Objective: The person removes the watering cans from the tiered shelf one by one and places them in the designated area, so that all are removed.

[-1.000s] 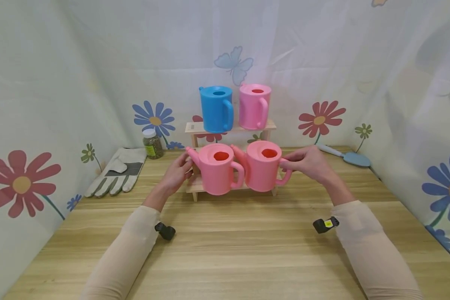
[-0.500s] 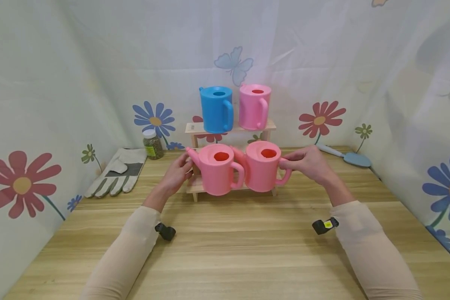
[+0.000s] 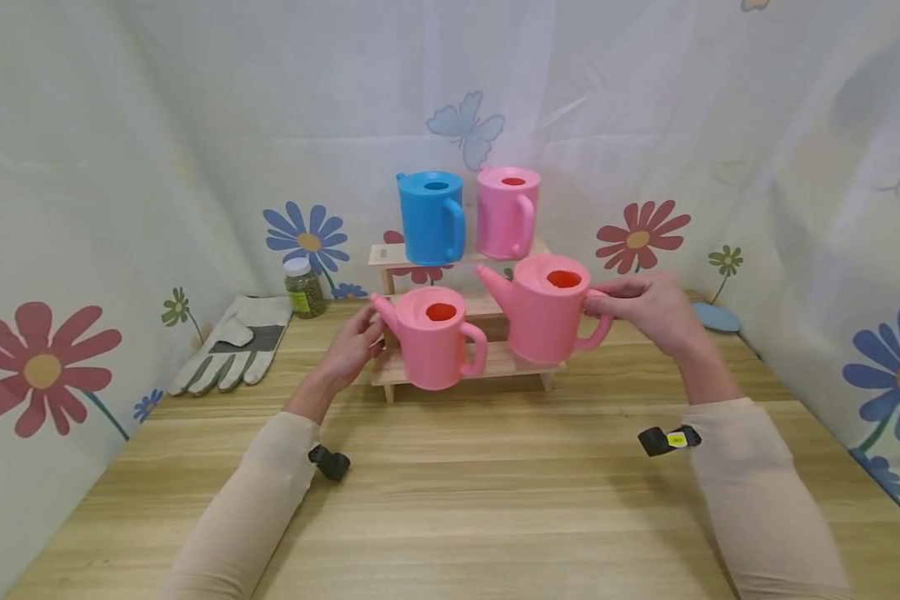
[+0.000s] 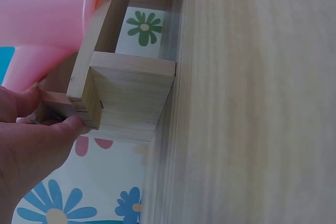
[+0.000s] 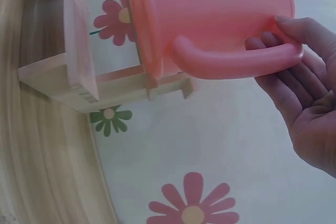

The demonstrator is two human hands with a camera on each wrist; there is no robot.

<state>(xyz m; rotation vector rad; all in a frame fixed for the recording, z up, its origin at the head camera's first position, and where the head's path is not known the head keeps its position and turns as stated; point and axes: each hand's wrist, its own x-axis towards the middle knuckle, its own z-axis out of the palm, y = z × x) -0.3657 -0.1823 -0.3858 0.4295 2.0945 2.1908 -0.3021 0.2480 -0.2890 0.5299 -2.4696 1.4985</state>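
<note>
By its handle, my right hand (image 3: 648,307) holds a pink watering can (image 3: 546,312), its spout to the left, raised in front of the wooden stand (image 3: 468,367). In the right wrist view the fingers (image 5: 299,85) curl round the upper end of the handle (image 5: 236,62). A second pink watering can (image 3: 432,346) sits on the lower step. My left hand (image 3: 352,346) pinches the left end of that step, close by this can's spout; the left wrist view shows its thumb (image 4: 71,127) against the board. On the top step stand a blue watering can (image 3: 427,225) and a pink one (image 3: 502,218).
A pair of white-and-grey gloves (image 3: 236,342) lies at the back left, beside a jar (image 3: 303,292) with a white lid. Behind my right hand shows a light blue trowel (image 3: 716,317). A flowered curtain surrounds the wooden table (image 3: 465,500).
The right pink watering can has been lifted up and moved to the right with my right hand, away from the can beside it. My left hand has stayed in place.
</note>
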